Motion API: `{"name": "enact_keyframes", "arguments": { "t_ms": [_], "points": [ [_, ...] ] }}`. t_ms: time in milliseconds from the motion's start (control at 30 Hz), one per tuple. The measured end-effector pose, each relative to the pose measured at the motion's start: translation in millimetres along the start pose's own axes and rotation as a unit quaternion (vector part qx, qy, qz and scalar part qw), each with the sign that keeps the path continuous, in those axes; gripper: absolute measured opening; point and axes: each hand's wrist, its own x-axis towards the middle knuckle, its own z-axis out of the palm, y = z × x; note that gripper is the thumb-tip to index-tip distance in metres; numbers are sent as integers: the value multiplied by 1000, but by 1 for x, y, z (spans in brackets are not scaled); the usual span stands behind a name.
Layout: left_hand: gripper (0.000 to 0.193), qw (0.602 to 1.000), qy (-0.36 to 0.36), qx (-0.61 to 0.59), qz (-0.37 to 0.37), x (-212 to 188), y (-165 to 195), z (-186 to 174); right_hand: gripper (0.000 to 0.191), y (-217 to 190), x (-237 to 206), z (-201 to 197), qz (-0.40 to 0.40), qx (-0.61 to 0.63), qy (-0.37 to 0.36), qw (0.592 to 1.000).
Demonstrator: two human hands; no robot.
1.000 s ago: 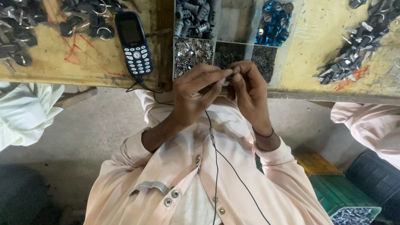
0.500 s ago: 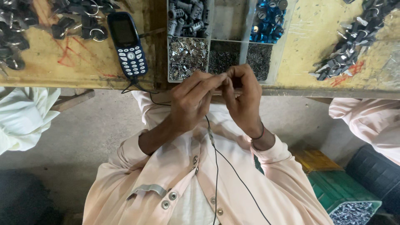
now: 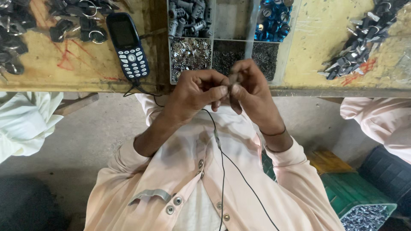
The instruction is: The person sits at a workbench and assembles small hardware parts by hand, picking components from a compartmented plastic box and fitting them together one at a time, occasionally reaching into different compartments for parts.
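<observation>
My left hand [image 3: 195, 92] and right hand [image 3: 252, 92] meet at the fingertips just in front of the surface [image 3: 308, 64] edge, both grips narrow, pinching one small dark part [image 3: 233, 79] between them; I cannot tell its shape. Just beyond my knuckles sits the tray [image 3: 290, 42], its compartments holding grey, silvery, dark and blue pieces. A phone [image 3: 128, 45] lies left of the tray, its cable [image 3: 222, 162] running down over my shirt. Dark key rings [image 3: 357, 47] are heaped at the right.
</observation>
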Motion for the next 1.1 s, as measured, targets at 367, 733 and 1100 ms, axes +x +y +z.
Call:
{"name": "enact_keyframes", "arguments": {
  "t_ms": [367, 733, 1100],
  "points": [
    [9, 962, 77, 237, 116, 8, -3, -5, 11, -60, 3, -34, -114, -783, 72, 608],
    [12, 911, 88, 367, 165, 4, 1, 13, 10, -44, -8, -45, 3, -262, 151, 953],
    [20, 996, -22, 71, 43, 0, -2, 8, 10, -29, -19, -1, 20, -270, 56, 961]
  ]
}}
